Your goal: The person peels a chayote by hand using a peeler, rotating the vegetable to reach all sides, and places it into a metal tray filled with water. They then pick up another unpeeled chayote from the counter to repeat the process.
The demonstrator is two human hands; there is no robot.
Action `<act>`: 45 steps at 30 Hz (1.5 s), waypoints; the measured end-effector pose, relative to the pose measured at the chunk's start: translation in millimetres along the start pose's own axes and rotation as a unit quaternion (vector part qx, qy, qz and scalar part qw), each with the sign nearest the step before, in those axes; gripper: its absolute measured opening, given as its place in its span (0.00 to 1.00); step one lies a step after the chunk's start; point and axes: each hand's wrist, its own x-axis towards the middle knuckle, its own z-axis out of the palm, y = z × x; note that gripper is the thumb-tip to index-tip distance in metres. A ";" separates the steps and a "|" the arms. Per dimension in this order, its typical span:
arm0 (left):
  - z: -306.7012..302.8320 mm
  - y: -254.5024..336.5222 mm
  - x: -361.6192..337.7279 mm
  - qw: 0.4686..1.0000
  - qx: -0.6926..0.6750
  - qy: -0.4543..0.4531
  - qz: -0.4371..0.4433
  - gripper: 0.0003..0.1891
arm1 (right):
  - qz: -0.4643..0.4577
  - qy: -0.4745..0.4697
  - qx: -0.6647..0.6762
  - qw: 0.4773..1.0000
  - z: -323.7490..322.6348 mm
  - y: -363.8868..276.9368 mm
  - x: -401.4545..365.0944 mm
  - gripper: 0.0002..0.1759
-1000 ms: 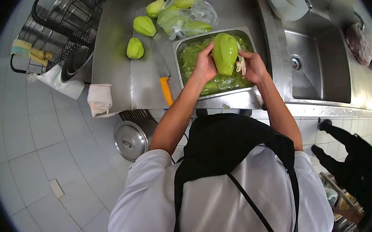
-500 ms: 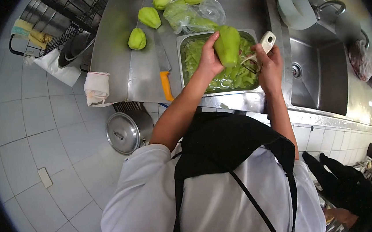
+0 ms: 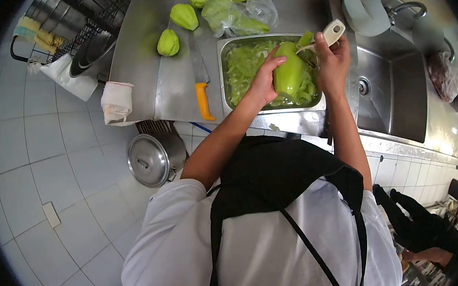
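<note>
My left hand (image 3: pixel 266 80) is wrapped round a light-green chayote (image 3: pixel 289 72), held over a steel pan (image 3: pixel 225 89). In my right hand (image 3: pixel 334 63) is a vegetable peeler with a white handle (image 3: pixel 334 31), its blade right by the chayote's right side. A curl of green peel (image 3: pixel 305 40) stands up at the blade. Green slices or peelings (image 3: pixel 244 65) lie in liquid in the pan, partly hidden by the chayote and my hands. To the left of the pan is a knife with an orange handle (image 3: pixel 203 101).
Loose chayotes (image 3: pixel 168 42) and a clear plastic bag (image 3: pixel 234 16) with more green produce lie on the steel counter. A sink (image 3: pixel 387 85) with a tap is at right. A lidded pot (image 3: pixel 148 161) stands below the counter; another person (image 3: pixel 426 218) is at lower right.
The chayote has come down and turned in my left hand. The peeler has moved up along its side, and a strip of peel now curls at the blade.
</note>
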 end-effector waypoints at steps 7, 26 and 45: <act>2.1 5.7 -1.4 0.996 0.083 -0.005 -0.030 0.28 | 0.024 0.012 -0.009 1.000 2.6 -1.0 4.4 0.23; -5.4 17.6 -12.6 0.988 0.117 0.099 0.011 0.24 | 0.128 -0.257 -0.099 0.953 -7.1 -31.4 -16.3 0.28; -22.0 16.2 -40.9 0.975 0.206 0.069 -0.046 0.37 | 0.160 0.003 -0.014 0.987 -12.8 57.8 11.6 0.15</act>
